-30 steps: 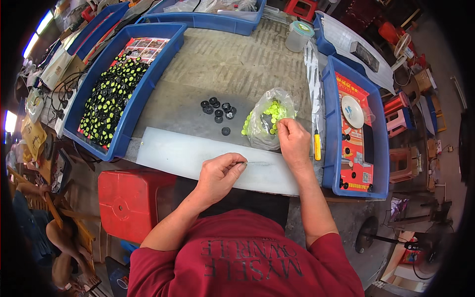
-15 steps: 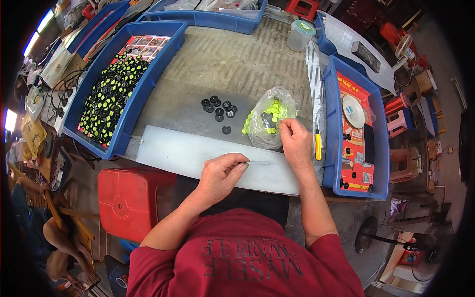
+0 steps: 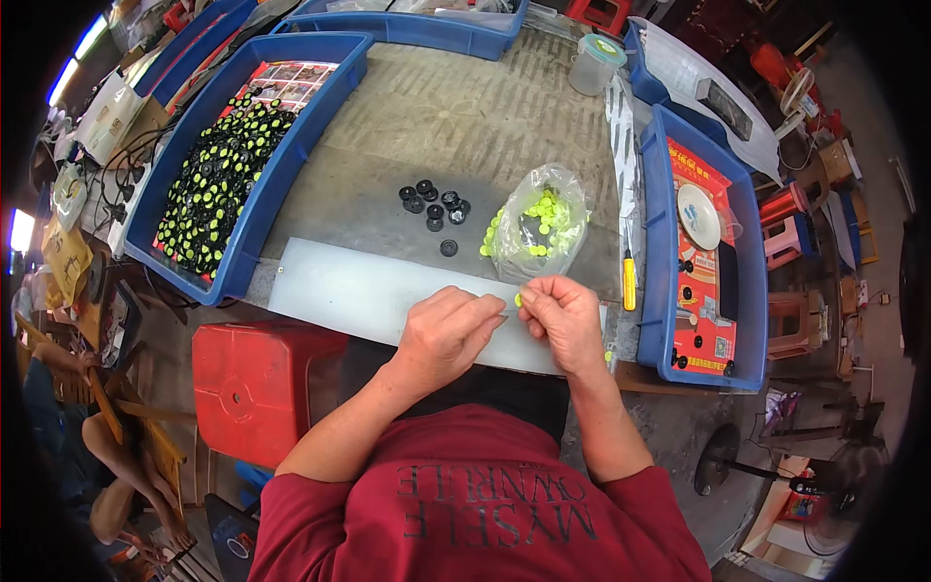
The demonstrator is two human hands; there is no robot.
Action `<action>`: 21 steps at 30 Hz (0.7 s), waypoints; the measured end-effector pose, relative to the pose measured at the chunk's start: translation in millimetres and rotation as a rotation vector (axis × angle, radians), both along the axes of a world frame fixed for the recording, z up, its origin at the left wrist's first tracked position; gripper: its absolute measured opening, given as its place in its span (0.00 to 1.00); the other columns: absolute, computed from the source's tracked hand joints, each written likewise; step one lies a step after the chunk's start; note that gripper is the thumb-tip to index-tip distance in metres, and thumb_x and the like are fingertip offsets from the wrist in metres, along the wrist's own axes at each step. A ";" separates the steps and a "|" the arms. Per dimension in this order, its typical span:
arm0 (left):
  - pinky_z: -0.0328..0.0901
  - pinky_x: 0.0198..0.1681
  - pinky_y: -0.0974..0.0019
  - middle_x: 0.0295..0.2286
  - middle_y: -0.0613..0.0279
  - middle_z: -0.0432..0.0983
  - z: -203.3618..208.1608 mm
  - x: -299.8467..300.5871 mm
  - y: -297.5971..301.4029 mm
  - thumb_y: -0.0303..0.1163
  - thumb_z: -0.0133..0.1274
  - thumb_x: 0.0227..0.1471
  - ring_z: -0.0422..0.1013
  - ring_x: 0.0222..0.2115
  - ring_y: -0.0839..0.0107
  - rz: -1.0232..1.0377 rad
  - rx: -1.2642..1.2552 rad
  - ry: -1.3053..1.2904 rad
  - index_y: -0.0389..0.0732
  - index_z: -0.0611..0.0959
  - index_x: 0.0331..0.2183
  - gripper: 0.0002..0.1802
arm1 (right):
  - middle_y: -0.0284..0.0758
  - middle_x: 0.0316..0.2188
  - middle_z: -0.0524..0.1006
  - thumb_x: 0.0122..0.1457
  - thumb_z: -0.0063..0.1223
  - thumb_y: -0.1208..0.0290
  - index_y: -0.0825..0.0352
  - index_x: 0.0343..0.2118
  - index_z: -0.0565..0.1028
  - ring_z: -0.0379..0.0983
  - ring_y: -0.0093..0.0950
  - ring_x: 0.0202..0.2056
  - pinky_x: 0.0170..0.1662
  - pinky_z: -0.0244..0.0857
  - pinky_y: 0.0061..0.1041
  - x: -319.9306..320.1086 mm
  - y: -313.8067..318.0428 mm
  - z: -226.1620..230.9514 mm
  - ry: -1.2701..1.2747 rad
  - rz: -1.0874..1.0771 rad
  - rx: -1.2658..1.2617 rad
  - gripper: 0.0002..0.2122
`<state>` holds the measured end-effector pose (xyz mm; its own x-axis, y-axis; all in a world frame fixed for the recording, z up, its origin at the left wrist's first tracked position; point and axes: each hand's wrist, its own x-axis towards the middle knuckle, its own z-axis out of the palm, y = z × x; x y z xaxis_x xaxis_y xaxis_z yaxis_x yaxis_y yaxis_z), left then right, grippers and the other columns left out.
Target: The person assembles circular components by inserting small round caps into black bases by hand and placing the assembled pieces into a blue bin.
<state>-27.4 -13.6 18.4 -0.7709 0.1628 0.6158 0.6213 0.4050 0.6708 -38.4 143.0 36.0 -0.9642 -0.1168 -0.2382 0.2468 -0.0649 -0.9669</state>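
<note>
Head view: right hand is pinching a lime disc; left hand is gripping what seems a thin tool; slackening could be dropping either.

Shirt: dark red, plain weave look, soft folds across the front and shoulders. Print on chest: black serif capitals, two main rows, one bigger than the other, plus a tiny line; reads upside down from this view. Left sleeve and right sleeve: short, same red, loose, hems around elbow level. Forearms bare. Left hand and right hand bare. Lap cloth: near-black, mostly hidden, garment type unclear.
</note>
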 end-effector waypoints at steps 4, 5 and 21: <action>0.59 0.17 0.70 0.15 0.63 0.67 -10.7 -2.2 -0.1 0.18 0.54 0.29 0.64 0.15 0.69 0.004 -0.106 0.159 0.38 0.75 0.25 0.12 | 0.29 0.14 0.68 0.50 0.48 0.72 0.70 0.24 0.69 0.56 0.11 0.13 0.15 0.48 0.09 6.7 -4.3 -4.1 -0.122 0.029 -0.146 0.06; 0.59 0.17 0.70 0.15 0.63 0.67 -10.5 -2.0 -1.1 0.18 0.54 0.29 0.64 0.15 0.69 0.003 -0.107 0.158 0.38 0.75 0.25 0.12 | 0.29 0.14 0.68 0.50 0.48 0.72 0.70 0.24 0.69 0.56 0.11 0.13 0.15 0.48 0.09 7.9 -5.5 -6.0 -0.123 0.029 -0.147 0.06; 0.60 0.19 0.71 0.18 0.61 0.67 -13.7 9.4 1.7 0.19 0.51 0.35 0.65 0.17 0.70 -0.100 0.055 -0.068 0.37 0.75 0.26 0.09 | 0.30 0.15 0.68 0.52 0.44 0.72 0.70 0.24 0.68 0.57 0.13 0.14 0.15 0.49 0.10 18.4 -8.4 -16.9 -0.144 0.034 -0.356 0.06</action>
<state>-18.0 -11.9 4.7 -0.7930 0.2084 0.5725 0.6089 0.3045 0.7325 -20.0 134.6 19.2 -0.9179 -0.2478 -0.3100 0.3864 -0.3803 -0.8402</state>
